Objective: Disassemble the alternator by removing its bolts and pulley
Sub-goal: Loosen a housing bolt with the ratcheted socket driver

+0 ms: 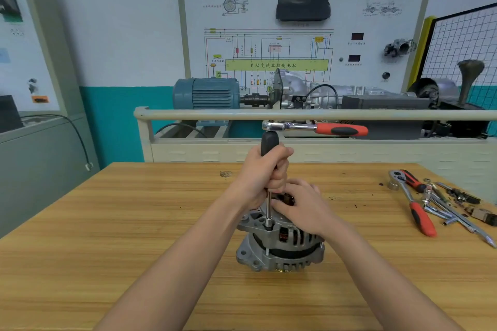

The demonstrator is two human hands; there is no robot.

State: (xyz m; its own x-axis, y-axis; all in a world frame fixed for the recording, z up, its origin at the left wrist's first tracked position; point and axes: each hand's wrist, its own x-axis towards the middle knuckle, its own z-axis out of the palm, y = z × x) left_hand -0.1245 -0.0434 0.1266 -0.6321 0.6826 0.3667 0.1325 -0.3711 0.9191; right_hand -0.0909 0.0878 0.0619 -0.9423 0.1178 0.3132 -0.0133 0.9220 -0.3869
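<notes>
A silver alternator [285, 247] stands on the wooden table [107, 236], its vented housing facing me. A long driver with a black handle [269, 142] stands upright with its steel shaft and socket [268, 224] on a bolt at the housing's near left rim. A red-handled ratchet [317, 127] sits across the top of the driver, its handle pointing right. My left hand [262, 172] grips the black handle. My right hand [301, 207] rests on top of the alternator, fingers curled over its upper edge, hiding the parts beneath.
At the table's right lie a second red-handled ratchet [414, 204], several metal tools [451, 215] and small loose parts [481, 213]. Behind the table stands a training bench with a beige rail [295, 115], a blue motor [207, 93] and a wiring-diagram board [304, 27].
</notes>
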